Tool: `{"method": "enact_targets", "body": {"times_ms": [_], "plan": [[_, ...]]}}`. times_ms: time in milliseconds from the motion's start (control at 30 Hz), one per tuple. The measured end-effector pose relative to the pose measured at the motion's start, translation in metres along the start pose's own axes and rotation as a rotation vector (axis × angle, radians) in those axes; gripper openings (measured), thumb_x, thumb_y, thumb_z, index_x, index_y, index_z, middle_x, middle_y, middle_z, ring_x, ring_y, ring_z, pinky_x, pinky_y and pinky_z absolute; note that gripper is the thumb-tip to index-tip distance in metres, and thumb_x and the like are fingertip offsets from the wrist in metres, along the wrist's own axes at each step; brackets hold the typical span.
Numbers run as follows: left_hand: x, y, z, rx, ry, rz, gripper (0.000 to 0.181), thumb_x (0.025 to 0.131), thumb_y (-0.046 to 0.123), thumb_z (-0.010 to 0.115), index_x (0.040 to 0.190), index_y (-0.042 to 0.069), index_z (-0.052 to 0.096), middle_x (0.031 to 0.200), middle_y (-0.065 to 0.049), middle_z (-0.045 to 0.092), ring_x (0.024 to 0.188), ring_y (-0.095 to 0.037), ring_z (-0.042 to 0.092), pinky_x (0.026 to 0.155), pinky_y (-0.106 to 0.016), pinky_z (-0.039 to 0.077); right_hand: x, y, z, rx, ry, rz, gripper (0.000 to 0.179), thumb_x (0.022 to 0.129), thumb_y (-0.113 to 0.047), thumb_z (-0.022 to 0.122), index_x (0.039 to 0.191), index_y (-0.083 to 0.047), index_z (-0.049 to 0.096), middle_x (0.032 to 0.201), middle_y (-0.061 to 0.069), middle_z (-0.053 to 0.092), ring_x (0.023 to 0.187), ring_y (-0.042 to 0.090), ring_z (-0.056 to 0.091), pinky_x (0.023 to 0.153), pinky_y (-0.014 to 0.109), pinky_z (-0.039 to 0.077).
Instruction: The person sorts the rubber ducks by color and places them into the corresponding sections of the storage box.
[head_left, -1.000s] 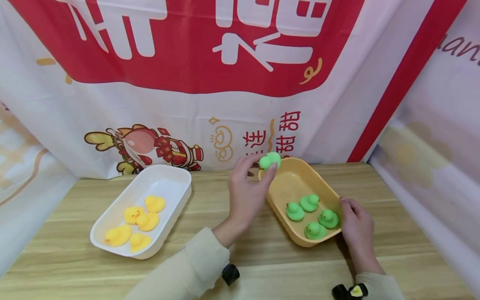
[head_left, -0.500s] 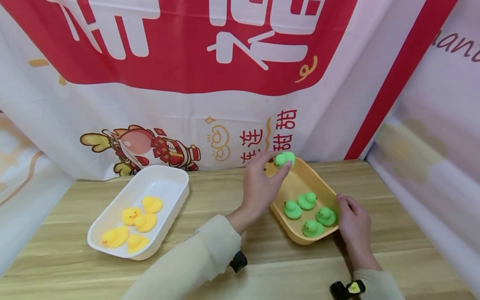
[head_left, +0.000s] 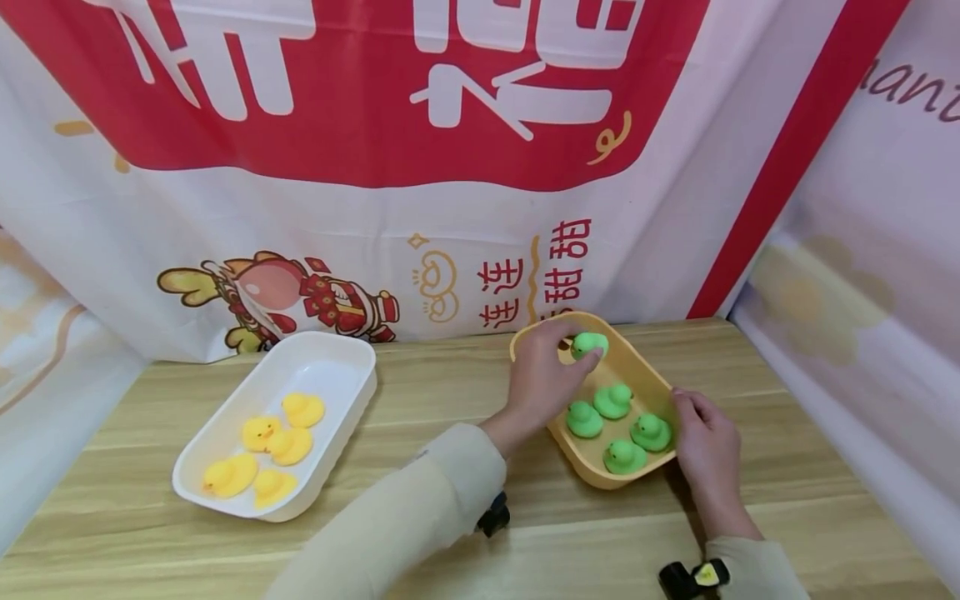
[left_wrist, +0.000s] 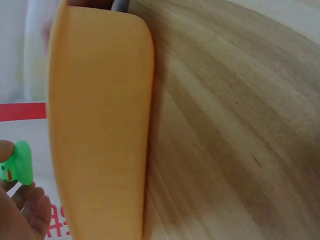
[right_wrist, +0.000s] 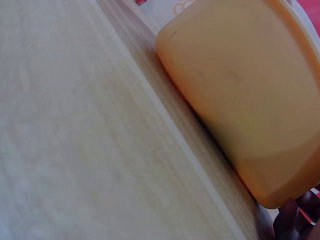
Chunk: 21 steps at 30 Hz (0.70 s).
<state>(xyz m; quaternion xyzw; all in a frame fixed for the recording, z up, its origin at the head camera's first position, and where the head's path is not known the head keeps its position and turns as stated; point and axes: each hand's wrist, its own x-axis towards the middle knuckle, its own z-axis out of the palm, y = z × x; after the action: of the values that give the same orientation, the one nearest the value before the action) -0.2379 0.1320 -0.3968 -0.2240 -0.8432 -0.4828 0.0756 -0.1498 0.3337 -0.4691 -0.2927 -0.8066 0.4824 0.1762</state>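
Observation:
My left hand (head_left: 545, 375) pinches a green toy duck (head_left: 589, 345) between thumb and fingers, over the far part of an orange tray (head_left: 637, 358). The same duck (left_wrist: 20, 165) shows at the left edge of the left wrist view, beside the tray's outer wall (left_wrist: 102, 120). Several other green ducks, one of them this duck (head_left: 625, 457), sit inside the tray toward its near end. At the tray's right near corner, my right hand (head_left: 708, 450) grips the rim. In the right wrist view, its fingers (right_wrist: 286, 220) appear at the tray's lower corner (right_wrist: 280, 192).
A white tray (head_left: 352, 408) stands on the wooden table (head_left: 427, 392) to the left, holding several yellow toy ducks, such as this duck (head_left: 230, 475). Behind the table hangs a printed cloth (head_left: 360, 208) in red and white.
My left hand has moved right and nearer with the green duck, from the tray's far left corner to over its inside. The right hand stays at the rim.

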Motion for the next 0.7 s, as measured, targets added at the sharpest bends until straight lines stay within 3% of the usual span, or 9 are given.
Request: {"method": "enact_targets", "body": {"times_ms": [167,367,633,700], "plan": [[0.007,-0.004,0.009,0.077,-0.078,-0.115,0.015,0.095,0.026,0.085,0.104,0.019,0.077,0.103,0.006,0.074,0.095,-0.013,0.064,0.082,-0.027,0.055,0.0,-0.003,0.001,0.001,0.002,0.009,0.05,0.111,-0.048,0.048,0.132,-0.011,0.076,0.145,0.013,0.069,0.137,0.03,0.06,0.118,0.046,0.042],[0.016,-0.01,0.018,0.203,-0.141,-0.25,0.015,0.092,0.026,0.088,0.1,0.019,0.078,0.094,0.007,0.072,0.087,-0.009,0.061,0.079,-0.029,0.055,0.0,-0.003,0.002,-0.002,0.005,-0.001,0.05,0.111,-0.048,0.049,0.13,-0.011,0.076,0.143,0.013,0.07,0.135,0.03,0.061,0.113,0.042,0.043],[0.034,-0.026,0.033,0.327,-0.25,-0.309,0.015,0.089,0.025,0.086,0.098,0.02,0.076,0.089,0.006,0.069,0.079,-0.011,0.06,0.071,-0.029,0.053,0.0,0.0,0.002,-0.001,-0.002,0.013,0.052,0.111,-0.049,0.048,0.131,-0.009,0.075,0.144,0.016,0.068,0.134,0.031,0.06,0.111,0.04,0.043],[0.038,-0.027,0.035,0.338,-0.281,-0.333,0.015,0.089,0.025,0.086,0.099,0.019,0.076,0.089,0.005,0.069,0.079,-0.012,0.061,0.069,-0.03,0.052,0.0,0.0,0.002,-0.003,0.004,0.017,0.051,0.111,-0.049,0.049,0.131,-0.01,0.075,0.143,0.015,0.069,0.132,0.029,0.06,0.108,0.035,0.043]]}}
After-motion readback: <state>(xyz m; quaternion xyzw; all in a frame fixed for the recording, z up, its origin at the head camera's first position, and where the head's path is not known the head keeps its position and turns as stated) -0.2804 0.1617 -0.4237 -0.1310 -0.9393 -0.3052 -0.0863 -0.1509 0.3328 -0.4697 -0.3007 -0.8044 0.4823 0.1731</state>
